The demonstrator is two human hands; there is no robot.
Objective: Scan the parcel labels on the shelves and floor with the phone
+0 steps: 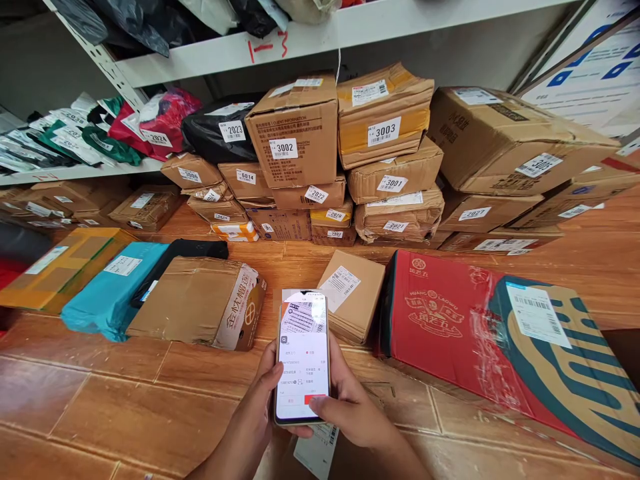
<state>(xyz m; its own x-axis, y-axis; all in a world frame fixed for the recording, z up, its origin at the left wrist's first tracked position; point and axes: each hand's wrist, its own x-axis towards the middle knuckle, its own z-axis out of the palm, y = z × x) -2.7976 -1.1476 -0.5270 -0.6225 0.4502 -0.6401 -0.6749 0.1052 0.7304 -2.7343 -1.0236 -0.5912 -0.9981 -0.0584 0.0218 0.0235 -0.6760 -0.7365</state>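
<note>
A smartphone [301, 360] with a lit screen is held upright in both hands at the lower middle. My left hand [257, 393] grips its left edge, the thumb resting along the side. My right hand [350, 400] wraps the right edge, and its thumb lies over a red button low on the screen. The top of the screen shows a label picture with text below it. Beneath the hands is a parcel with a white label [316, 450], partly hidden by the phone and my right hand. Just beyond the phone lies a small brown box [353, 293].
A large red box [445, 320] lies at the right on the wood-look floor [200, 380]. To the left are a crushed brown carton [187, 297], a blue parcel [117, 283] and a yellow-taped box [65, 267]. Numbered cartons [300, 133] are stacked under a white shelf [320, 43].
</note>
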